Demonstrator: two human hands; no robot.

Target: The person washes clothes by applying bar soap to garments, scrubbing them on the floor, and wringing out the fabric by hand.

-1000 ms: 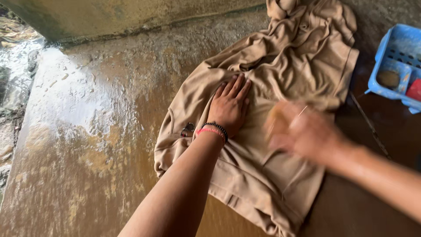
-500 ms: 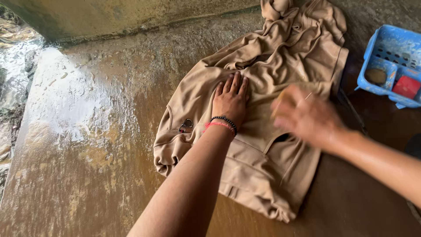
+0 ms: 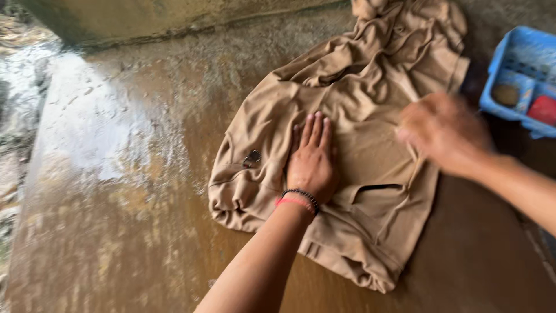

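Note:
A wet tan garment [image 3: 370,133] with a slit pocket lies crumpled on a wet brown stone slab [image 3: 133,220]. My left hand [image 3: 313,162] lies flat on the middle of the cloth, palm down and fingers straight, with a red and a black band at the wrist. My right hand [image 3: 446,133] hovers over the garment's right side, blurred by motion, with its fingers curled. Whether it holds anything cannot be made out.
A blue plastic basket [image 3: 504,52] sits at the right edge of the slab, holding a brown lump [image 3: 505,94] and a red block [image 3: 542,109]. A low stone wall [image 3: 174,17] runs along the back. Water glistens at the left.
My right hand has moved right and up across the garment, toward the blue basket. My left hand stays pressed on the cloth. The camera has shifted, so the garment sits more central.

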